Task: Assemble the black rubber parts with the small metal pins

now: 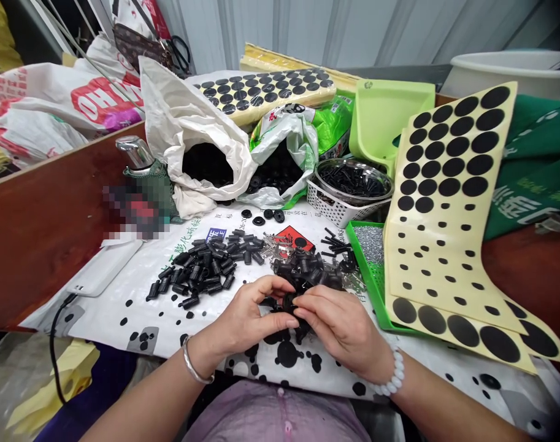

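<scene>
My left hand (pixel 256 313) and my right hand (pixel 337 325) meet at the middle of the work surface, near its front edge. Between their fingertips is a small round black plastic part (pixel 289 301), partly covered by the fingers. The left thumb and fingers curve around it, while the right fingertips pinch it from the other side. Just behind the hands lies a heap of black plastic fittings (pixel 307 264). To the left spreads a pile of short black cylindrical pieces (pixel 206 264). Small silvery pins (pixel 273 245) lie between the piles.
Behind stand a white sack (pixel 197 135), a plastic bag (pixel 289 147) of black parts and a steel bowl (pixel 353 178) of black screws in a white basket (pixel 330 205). At right, sticker sheets (pixel 440 245) lean over a green tray (pixel 367 270). A white power bank (pixel 107 267) lies left.
</scene>
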The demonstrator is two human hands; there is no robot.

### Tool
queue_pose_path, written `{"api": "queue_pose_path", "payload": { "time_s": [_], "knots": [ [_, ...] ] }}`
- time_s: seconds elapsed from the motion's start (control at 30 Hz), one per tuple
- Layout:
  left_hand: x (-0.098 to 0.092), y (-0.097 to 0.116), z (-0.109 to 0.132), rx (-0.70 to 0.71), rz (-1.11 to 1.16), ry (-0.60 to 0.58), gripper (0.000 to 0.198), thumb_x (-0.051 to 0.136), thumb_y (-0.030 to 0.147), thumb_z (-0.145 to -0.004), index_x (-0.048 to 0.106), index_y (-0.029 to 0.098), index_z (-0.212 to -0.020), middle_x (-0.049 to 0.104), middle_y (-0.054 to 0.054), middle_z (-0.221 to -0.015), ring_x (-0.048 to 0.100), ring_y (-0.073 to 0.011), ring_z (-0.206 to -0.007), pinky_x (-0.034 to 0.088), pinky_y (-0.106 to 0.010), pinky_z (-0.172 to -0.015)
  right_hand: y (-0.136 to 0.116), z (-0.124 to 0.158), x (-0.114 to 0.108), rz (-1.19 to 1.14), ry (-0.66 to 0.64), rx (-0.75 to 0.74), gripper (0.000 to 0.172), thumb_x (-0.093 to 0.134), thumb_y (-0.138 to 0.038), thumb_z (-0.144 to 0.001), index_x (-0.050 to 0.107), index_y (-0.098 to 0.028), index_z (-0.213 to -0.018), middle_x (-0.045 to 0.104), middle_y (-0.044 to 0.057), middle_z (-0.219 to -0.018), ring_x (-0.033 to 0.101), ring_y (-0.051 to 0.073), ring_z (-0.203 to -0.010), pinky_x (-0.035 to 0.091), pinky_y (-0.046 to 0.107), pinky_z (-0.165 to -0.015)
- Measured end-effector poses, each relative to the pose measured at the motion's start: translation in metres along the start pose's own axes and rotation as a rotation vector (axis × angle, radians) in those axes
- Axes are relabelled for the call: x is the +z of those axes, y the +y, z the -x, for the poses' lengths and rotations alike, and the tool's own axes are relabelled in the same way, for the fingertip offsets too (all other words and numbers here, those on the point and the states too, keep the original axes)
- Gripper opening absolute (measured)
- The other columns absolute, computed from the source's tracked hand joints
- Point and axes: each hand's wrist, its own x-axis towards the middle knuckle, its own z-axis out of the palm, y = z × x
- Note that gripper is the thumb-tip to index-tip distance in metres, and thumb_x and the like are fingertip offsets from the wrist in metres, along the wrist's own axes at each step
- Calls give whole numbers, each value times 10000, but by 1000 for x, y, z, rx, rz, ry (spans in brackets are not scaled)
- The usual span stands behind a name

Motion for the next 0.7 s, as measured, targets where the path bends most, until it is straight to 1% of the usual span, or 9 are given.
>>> {"api": "queue_pose_path", "payload": {
  "time_s": [0.07,0.2,0.3,0.37,0.47,0.53,0.6,0.7],
  "knots": [
    [0,-2,0,-28,31,2,353,731,273,-685,607,153,-993,656,-54,-905,602,-165,-828,494,-274,-780,1,1,4,-14,3,-1,127,471,-118,-867,593,-146,-890,644,69,-740,594,135,-646,490,241,-566],
    [-1,-7,1,-89,99,-22,343,729,259,-678,637,117,-977,672,-54,-850,593,-152,-772,497,-264,-742,3,5,10,-44,-20,-12,133,470,-109,-865,599,-129,-892,638,76,-743,596,142,-664,491,247,-577],
    [-3,-11,5,-140,122,-63,317,676,266,-730,645,112,-1005,682,-62,-886,594,-150,-766,500,-260,-728,4,7,14,-98,-53,11,133,472,-110,-864,600,-128,-897,627,72,-744,582,140,-663,483,249,-580],
    [-6,-12,8,-144,92,-109,343,623,266,-775,617,123,-1087,682,-68,-945,605,-155,-791,504,-263,-734,4,7,15,-144,-74,56,135,469,-115,-866,601,-133,-886,618,64,-733,567,136,-653,472,248,-575],
    [-9,-10,12,-65,-105,-152,400,564,222,-812,541,149,-1206,665,-74,-1039,611,-173,-892,489,-282,-810,3,4,16,-186,-82,149,139,466,-139,-875,603,-149,-850,597,44,-697,545,126,-624,457,242,-559],
    [-10,-9,14,15,-299,-139,377,501,180,-840,526,161,-1216,660,-78,-1054,607,-183,-934,468,-298,-845,1,2,18,-186,-82,172,143,467,-155,-879,603,-155,-836,589,36,-683,538,123,-614,454,239,-557],
    [-9,-7,16,69,-471,-120,311,437,157,-866,558,160,-1152,672,-77,-981,614,-185,-887,466,-299,-807,-1,2,20,-165,-96,161,153,459,-163,-883,606,-155,-840,593,36,-682,539,123,-613,452,238,-555],
    [-8,-6,18,90,-628,-122,207,413,147,-875,614,148,-923,642,-42,-749,585,-162,-697,446,-264,-666,-4,2,21,-106,-118,136,171,446,-168,-888,611,-149,-848,592,38,-673,540,125,-601,445,236,-537]
  ]
}}
